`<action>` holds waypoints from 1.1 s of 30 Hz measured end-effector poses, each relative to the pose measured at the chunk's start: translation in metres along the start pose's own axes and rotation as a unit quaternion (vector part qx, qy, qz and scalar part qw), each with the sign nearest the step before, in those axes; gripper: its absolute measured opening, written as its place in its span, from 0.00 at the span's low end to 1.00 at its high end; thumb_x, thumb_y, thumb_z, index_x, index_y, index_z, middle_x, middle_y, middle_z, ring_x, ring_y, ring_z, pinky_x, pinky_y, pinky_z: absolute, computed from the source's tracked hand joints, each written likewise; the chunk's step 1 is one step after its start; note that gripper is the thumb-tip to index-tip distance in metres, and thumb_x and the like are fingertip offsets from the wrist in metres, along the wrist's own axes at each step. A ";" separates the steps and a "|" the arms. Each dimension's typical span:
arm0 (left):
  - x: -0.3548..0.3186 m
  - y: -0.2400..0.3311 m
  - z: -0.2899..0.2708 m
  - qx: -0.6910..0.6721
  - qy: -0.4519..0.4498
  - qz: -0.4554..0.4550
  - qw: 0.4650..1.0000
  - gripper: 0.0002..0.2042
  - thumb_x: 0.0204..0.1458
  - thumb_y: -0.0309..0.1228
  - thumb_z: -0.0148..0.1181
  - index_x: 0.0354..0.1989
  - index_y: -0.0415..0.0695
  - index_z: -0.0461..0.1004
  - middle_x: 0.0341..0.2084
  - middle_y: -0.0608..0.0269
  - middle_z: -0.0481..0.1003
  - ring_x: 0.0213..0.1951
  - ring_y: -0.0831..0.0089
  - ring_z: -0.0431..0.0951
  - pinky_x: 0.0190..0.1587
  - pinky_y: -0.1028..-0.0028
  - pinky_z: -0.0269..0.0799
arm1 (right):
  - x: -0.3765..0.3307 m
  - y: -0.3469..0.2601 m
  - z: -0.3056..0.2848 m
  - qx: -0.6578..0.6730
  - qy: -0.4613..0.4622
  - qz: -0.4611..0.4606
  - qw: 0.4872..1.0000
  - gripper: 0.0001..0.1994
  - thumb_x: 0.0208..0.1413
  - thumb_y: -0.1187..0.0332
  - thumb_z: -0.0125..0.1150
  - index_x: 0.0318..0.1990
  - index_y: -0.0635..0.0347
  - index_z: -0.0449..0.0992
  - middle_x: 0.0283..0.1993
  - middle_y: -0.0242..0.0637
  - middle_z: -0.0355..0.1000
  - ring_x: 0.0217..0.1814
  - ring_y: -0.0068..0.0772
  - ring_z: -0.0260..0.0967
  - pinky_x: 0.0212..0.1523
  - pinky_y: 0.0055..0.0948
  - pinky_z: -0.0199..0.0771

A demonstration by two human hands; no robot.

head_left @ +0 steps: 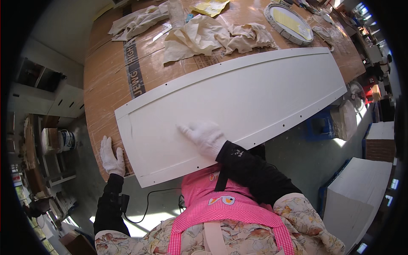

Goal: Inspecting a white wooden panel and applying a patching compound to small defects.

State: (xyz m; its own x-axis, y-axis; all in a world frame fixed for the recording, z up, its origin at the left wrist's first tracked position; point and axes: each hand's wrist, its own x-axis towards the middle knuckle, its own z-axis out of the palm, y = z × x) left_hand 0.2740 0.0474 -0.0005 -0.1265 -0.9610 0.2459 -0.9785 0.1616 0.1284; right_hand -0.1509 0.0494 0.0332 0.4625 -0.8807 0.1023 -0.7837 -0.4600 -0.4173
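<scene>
A long white panel (255, 93) with a raised rim and small dark holes along its edges lies across the cardboard-covered table (102, 89), its near edge jutting past the table toward me. My right hand (204, 136), in a white glove, rests on the panel's surface left of its middle, fingers stretched out and pointing left. Off the panel's left end, my left hand (112, 158), gloved the same way, lies on the table near its front left corner. Its fingers are extended and it holds nothing.
Crumpled cream cloths (195, 38) lie behind the panel. A round tin (289, 23) with a yellow sheet stands at the back right. White stacked panels (357, 199) sit on the floor to the right, near a blue stool (321, 125). A black cable (148, 208) hangs below.
</scene>
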 end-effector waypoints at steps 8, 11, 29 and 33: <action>0.013 0.018 -0.001 -0.033 0.000 -0.028 0.999 0.32 0.60 0.48 0.57 0.68 0.41 0.64 0.71 0.46 0.60 0.73 0.48 0.55 0.74 0.53 0.46 | -0.068 0.233 -0.044 -0.137 0.178 0.350 0.909 0.24 0.66 0.63 0.50 0.70 0.44 0.67 0.59 0.49 0.74 0.53 0.56 0.76 0.53 0.44 0.76; -0.001 0.004 -0.010 -0.008 -0.006 -0.032 0.999 0.33 0.61 0.52 0.54 0.68 0.43 0.64 0.71 0.46 0.59 0.73 0.48 0.54 0.74 0.53 0.46 | -0.018 0.150 -0.019 -0.129 0.134 0.268 0.945 0.25 0.65 0.63 0.52 0.70 0.43 0.67 0.60 0.47 0.73 0.53 0.56 0.75 0.52 0.45 0.77; -0.002 0.003 -0.003 -0.011 0.026 -0.046 0.999 0.30 0.59 0.49 0.58 0.67 0.47 0.67 0.70 0.50 0.62 0.73 0.54 0.57 0.74 0.57 0.50 | 0.050 -0.114 0.030 0.030 -0.228 -0.302 0.925 0.19 0.60 0.66 0.55 0.58 0.36 0.77 0.37 0.37 0.71 0.36 0.42 0.75 0.39 0.41 0.76; -0.003 0.001 -0.003 0.004 0.028 -0.042 0.999 0.30 0.59 0.49 0.58 0.66 0.47 0.67 0.70 0.51 0.62 0.72 0.55 0.58 0.74 0.57 0.51 | 0.035 -0.093 0.025 0.053 -0.232 -0.356 0.903 0.22 0.58 0.66 0.56 0.60 0.34 0.75 0.36 0.35 0.71 0.37 0.42 0.74 0.38 0.40 0.76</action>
State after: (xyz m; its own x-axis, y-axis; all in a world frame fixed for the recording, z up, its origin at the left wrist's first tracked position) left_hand 0.2738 0.0506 0.0016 -0.0340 -0.9569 0.2883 -0.9865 0.0784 0.1438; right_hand -0.0510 0.0641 0.0533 0.9774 -0.2114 -0.0008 -0.1856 -0.8564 -0.4818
